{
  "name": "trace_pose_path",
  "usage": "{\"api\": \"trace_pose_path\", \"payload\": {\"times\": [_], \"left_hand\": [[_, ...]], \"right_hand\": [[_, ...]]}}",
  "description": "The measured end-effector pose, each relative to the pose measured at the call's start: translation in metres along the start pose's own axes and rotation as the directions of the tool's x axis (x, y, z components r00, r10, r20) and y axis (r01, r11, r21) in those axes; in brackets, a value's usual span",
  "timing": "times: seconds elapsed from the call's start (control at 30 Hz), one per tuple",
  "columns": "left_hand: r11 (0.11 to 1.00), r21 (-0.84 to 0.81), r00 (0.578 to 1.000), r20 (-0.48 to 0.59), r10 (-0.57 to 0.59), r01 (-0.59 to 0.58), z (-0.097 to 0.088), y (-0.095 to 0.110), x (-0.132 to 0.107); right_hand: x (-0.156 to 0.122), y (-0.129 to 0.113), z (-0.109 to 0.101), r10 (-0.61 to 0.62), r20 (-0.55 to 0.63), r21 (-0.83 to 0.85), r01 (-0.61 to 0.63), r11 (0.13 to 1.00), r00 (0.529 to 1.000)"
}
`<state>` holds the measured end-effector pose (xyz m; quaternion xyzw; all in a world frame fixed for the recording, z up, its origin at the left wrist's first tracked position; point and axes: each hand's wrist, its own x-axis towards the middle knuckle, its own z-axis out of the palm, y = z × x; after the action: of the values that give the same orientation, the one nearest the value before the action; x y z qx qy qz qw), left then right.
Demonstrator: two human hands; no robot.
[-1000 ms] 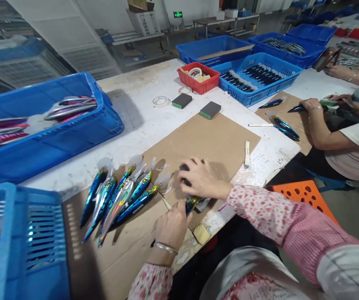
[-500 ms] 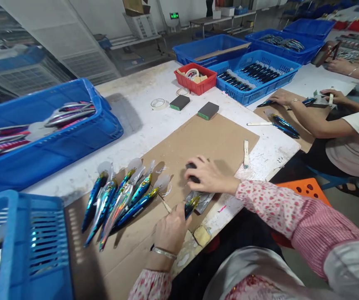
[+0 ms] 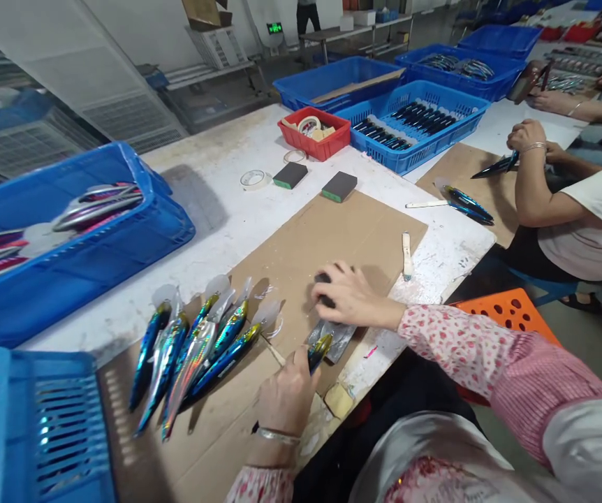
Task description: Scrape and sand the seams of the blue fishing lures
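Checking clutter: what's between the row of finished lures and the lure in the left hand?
Head view: only bare cardboard and a thin wooden stick.

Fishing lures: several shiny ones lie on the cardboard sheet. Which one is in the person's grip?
The lure held in the left hand, its tip under the right hand. The other lures lie fanned out, untouched, further left.
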<state>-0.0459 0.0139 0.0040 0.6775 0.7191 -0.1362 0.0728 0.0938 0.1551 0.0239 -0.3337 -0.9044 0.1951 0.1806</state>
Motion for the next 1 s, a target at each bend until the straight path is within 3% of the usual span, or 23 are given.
{"api": "trace_pose_path", "payload": {"times": [0.13,0.33,0.5,0.67,0.73,0.83,0.9,1.0], "left_hand": [[0.999,0.021,0.998,0.041,-0.045,0.044,-0.005,0.002,-0.001],[0.999,-0.032,0.999,-0.031,-0.024,0.023,0.001,0.001,0.0],[0.998,0.022,0.998,-0.035,-0.056,0.057,0.011,-0.002,-0.001],[1.0,-0.022,0.994,-0.106,0.018,-0.021,0.016,-0.004,-0.003],[1.0,-0.018,0.994,-0.108,0.016,-0.018,0.018,-0.005,-0.002],[0.999,0.012,0.996,-0.083,-0.041,0.043,0.018,-0.004,0.001],[0.998,0.006,0.996,-0.059,-0.068,0.069,0.012,-0.002,0.001],[0.99,-0.086,0.993,-0.035,-0.111,0.108,-0.003,0.002,-0.005]], "right_hand": [[0.007,-0.011,0.004,-0.114,0.013,0.004,0.114,0.993,0.993],[0.0,0.006,-0.003,0.045,0.026,0.007,-0.046,0.999,0.999],[0.007,-0.011,0.006,-0.101,0.006,0.023,0.101,0.995,0.995],[-0.002,0.015,-0.006,0.077,0.031,0.029,-0.078,0.997,0.997],[-0.001,0.009,-0.004,0.072,0.019,0.006,-0.072,0.997,0.997],[0.011,-0.017,0.01,-0.058,0.007,0.007,0.058,0.998,0.998],[0.019,-0.025,0.018,-0.08,0.004,0.053,0.079,0.995,0.997],[0.022,-0.008,0.013,0.079,-0.118,0.106,-0.067,0.992,0.99]]}}
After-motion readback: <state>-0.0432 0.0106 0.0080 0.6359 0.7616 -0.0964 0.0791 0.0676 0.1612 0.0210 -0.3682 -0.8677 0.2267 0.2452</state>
